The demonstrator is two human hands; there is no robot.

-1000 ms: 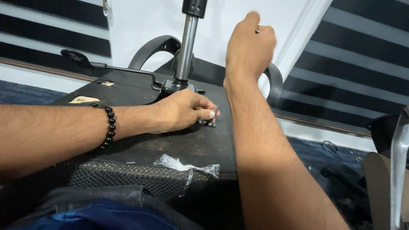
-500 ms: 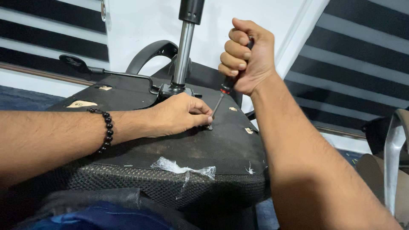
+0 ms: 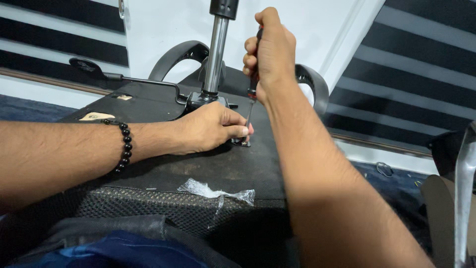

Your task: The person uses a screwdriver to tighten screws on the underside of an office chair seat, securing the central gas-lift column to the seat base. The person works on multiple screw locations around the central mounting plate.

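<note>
An office chair lies upside down, its black seat underside (image 3: 223, 168) facing up and its chrome gas cylinder (image 3: 214, 54) rising from the metal mechanism (image 3: 206, 99). My right hand (image 3: 267, 49) is wrapped around a screwdriver (image 3: 252, 94) with a red and black handle; the shaft points down at a small screw spot (image 3: 243, 143) on the seat. My left hand (image 3: 210, 131), with a black bead bracelet (image 3: 121, 146) on the wrist, rests on the seat, fingertips pinched at the screwdriver tip.
A crumpled clear plastic bag (image 3: 215, 191) lies near the seat's mesh front edge (image 3: 163, 211). Black armrests (image 3: 176, 57) curve up behind, and a lever (image 3: 106, 77) sticks out left. Striped blinds (image 3: 416, 74) and a white wall stand beyond. Another chair part (image 3: 461, 193) is at right.
My right hand came down from high up and now grips the screwdriver upright over the screw spot. The left hand stayed at the same place on the seat.
</note>
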